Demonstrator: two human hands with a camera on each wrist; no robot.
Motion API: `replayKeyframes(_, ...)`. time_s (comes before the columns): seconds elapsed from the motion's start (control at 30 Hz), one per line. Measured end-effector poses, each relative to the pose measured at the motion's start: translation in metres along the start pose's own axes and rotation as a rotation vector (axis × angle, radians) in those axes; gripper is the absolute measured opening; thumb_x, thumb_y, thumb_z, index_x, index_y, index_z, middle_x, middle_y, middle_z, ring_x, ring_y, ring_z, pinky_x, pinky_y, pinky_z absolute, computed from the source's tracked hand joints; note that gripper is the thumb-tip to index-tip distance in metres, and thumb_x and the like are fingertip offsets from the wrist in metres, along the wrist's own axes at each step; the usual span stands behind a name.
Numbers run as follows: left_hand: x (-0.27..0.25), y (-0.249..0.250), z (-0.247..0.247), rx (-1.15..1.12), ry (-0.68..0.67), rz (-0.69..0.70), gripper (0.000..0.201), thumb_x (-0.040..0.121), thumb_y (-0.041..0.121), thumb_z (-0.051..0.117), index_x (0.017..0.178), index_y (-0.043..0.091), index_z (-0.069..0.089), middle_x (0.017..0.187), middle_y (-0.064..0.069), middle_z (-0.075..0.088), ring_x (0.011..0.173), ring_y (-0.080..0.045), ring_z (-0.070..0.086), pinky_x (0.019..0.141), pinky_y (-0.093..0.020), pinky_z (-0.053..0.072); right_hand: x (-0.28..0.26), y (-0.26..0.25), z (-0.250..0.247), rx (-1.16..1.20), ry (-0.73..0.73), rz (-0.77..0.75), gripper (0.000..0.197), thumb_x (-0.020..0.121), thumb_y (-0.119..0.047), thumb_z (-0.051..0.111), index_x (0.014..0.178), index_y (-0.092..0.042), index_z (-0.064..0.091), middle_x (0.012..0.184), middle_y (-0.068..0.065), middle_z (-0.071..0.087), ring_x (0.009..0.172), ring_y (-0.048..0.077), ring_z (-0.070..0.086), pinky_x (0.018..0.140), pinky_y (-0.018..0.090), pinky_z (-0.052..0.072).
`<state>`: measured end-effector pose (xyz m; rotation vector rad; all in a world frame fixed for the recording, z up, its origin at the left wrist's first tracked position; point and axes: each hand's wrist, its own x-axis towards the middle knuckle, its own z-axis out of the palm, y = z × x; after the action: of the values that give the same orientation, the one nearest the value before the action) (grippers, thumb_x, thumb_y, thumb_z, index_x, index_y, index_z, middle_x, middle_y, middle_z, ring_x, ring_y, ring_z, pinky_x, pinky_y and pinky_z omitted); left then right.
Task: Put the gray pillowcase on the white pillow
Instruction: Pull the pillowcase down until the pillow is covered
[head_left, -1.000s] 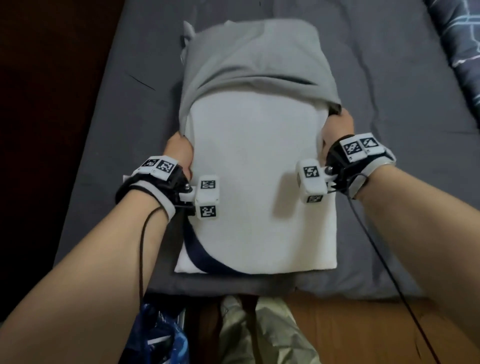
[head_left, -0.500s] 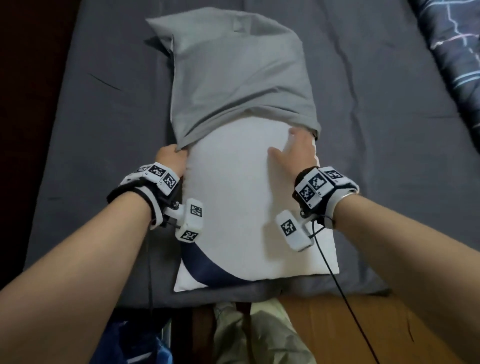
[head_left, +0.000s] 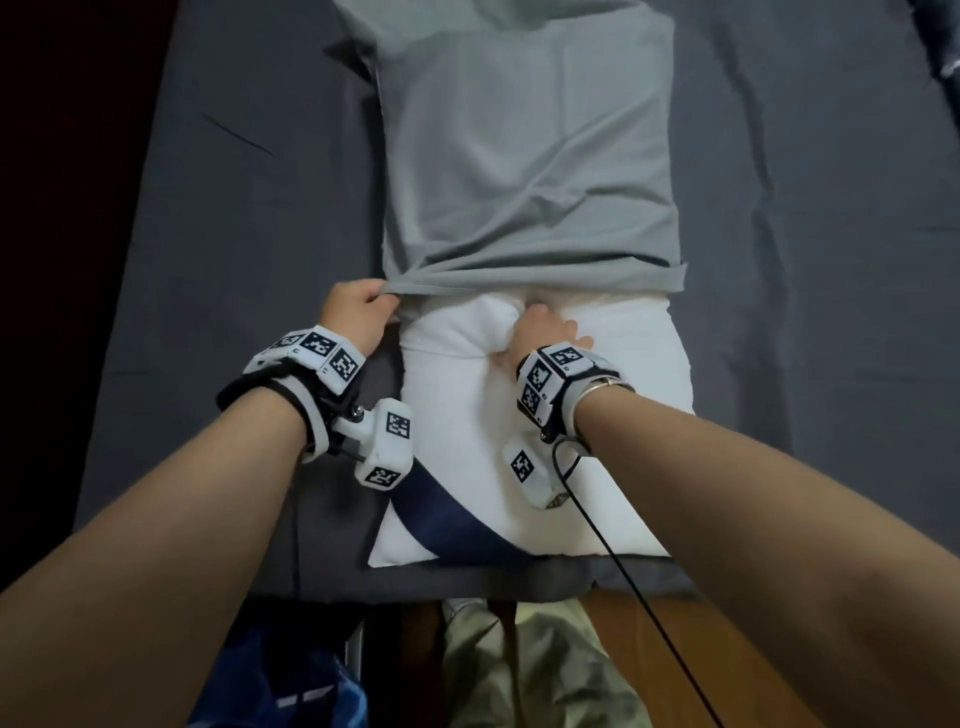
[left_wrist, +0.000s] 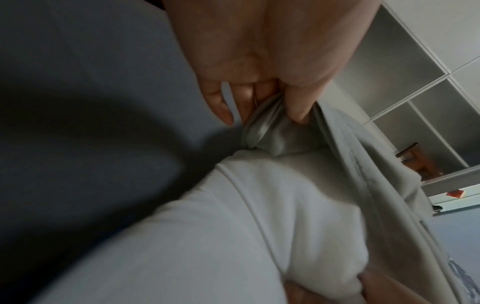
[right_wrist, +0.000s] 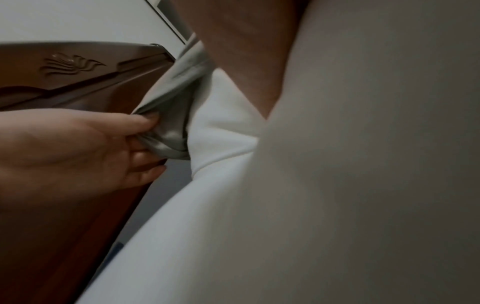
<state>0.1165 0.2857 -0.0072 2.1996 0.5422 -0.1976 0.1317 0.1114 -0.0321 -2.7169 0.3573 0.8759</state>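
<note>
Dark bed sheet (head_left: 270, 218) under the white pillow (head_left: 467, 415): soft, squashy. Left hand (head_left: 353, 317) pinches the limp gray pillowcase (head_left: 530, 156) hem; right hand (head_left: 543, 332) seemingly presses flat, fingers hidden beyond.

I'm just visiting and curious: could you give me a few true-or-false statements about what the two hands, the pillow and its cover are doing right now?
1. The left hand pinches the open edge of the gray fabric pillowcase. True.
2. The gray pillowcase fully covers the white pillow with the dark blue stripe. False: the near part of the pillow lies bare, stripe included.
3. The right hand presses into the white pillow just below the pillowcase opening, denting it. True.
4. The right hand grips the pillowcase's right corner. False: it rests near the pillow's middle, not on that corner.
5. The pillow lies on a dark gray bedsheet. True.
</note>
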Motion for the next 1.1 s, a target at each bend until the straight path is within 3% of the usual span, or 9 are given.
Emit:
replayKeyframes(0.1,-0.007,-0.011,-0.004,0.029,-0.014,-0.008,0.019,0.092,0.008,0.053,0.088,-0.002,0.069,0.038,0.016,0.051,0.038,0.016,0.045,0.043,-0.003,0.032,-0.002,0.005,0.0,0.067,0.034,-0.114,0.023,0.087,-0.012,0.051,0.11,-0.012,0.057,0.117,0.012,0.062,0.108,0.034,0.057,0.09,0.038,0.042)
replayKeyframes(0.2,-0.015,-0.018,-0.005,0.009,-0.044,-0.048,0.016,0.092,0.014,0.055,0.077,0.011,0.061,0.032,0.026,0.047,0.037,0.01,0.045,0.04,-0.006,0.031,-0.012,0.006,-0.016,0.172,0.178,-0.213,0.019,0.087,-0.015,0.052,0.101,-0.008,0.062,0.107,0.016,0.066,0.101,0.038,0.059,0.078,0.034,0.043)
replayKeyframes(0.33,-0.03,-0.016,-0.012,-0.014,-0.113,-0.056,0.029,0.092,0.023,0.057,0.066,0.012,0.054,0.033,0.014,0.046,0.037,0.001,0.042,0.04,-0.009,0.029,-0.011,0.002,-0.048,0.275,0.326,-0.262,0.017,0.086,-0.014,0.051,0.095,-0.007,0.063,0.103,0.018,0.067,0.099,0.038,0.06,0.075,0.031,0.041)
replayKeyframes(0.5,-0.048,-0.012,-0.026,0.001,-0.353,-0.097,0.032,0.092,0.034,0.055,0.08,0.006,0.065,0.075,-0.008,0.051,0.072,-0.016,0.043,0.066,-0.027,0.034,0.001,-0.005,-0.062,0.339,0.379,-0.213,0.014,0.084,-0.018,0.056,0.074,-0.01,0.055,0.085,0.017,0.064,0.089,0.037,0.06,0.065,0.028,0.034)
replayKeyframes(0.6,-0.055,-0.014,-0.032,0.111,-0.515,-0.143,0.03,0.09,0.037,0.058,0.075,0.013,0.068,0.075,-0.001,0.059,0.071,-0.012,0.049,0.069,-0.024,0.038,0.004,-0.002,-0.059,0.3,0.341,-0.193,0.026,0.081,-0.023,0.061,0.063,-0.012,0.045,0.076,0.01,0.055,0.085,0.034,0.061,0.064,0.029,0.036)
replayKeyframes(0.67,-0.057,-0.006,-0.037,0.236,-0.579,-0.144,0.032,0.088,0.038,0.06,0.061,0.02,0.061,0.057,0.008,0.055,0.053,0.0,0.045,0.057,-0.013,0.036,0.002,0.007,-0.054,0.297,0.269,-0.247,0.025,0.079,-0.032,0.066,0.077,-0.009,0.058,0.079,0.008,0.058,0.082,0.029,0.06,0.066,0.029,0.037)
replayKeyframes(0.83,-0.048,0.023,-0.029,0.251,-0.264,-0.074,0.018,0.085,0.023,0.065,0.088,0.007,0.071,0.079,-0.009,0.06,0.077,-0.015,0.052,0.067,-0.024,0.037,-0.012,0.03,-0.048,0.305,0.085,-0.396,0.024,0.083,-0.036,0.063,0.089,-0.015,0.054,0.09,0.005,0.059,0.08,0.022,0.052,0.07,0.026,0.034)
replayKeyframes(0.93,-0.041,0.049,-0.015,0.148,-0.044,-0.009,0.011,0.083,0.019,0.065,0.075,0.012,0.061,0.065,-0.001,0.053,0.078,-0.019,0.05,0.065,-0.027,0.036,-0.013,0.048,-0.053,0.397,0.096,-0.368,0.025,0.08,-0.039,0.066,0.088,-0.019,0.052,0.093,0.001,0.06,0.086,0.019,0.054,0.078,0.029,0.042)
replayKeyframes(1.1,-0.032,0.092,0.03,0.122,-0.008,0.105,0.019,0.084,0.013,0.057,0.101,0.013,0.063,0.07,0.004,0.05,0.08,-0.019,0.049,0.072,-0.022,0.04,-0.004,0.107,-0.058,0.408,0.242,-0.096,0.053,0.073,-0.043,0.07,0.115,-0.017,0.051,0.126,0.008,0.05,0.118,0.028,0.047,0.099,0.042,0.042)
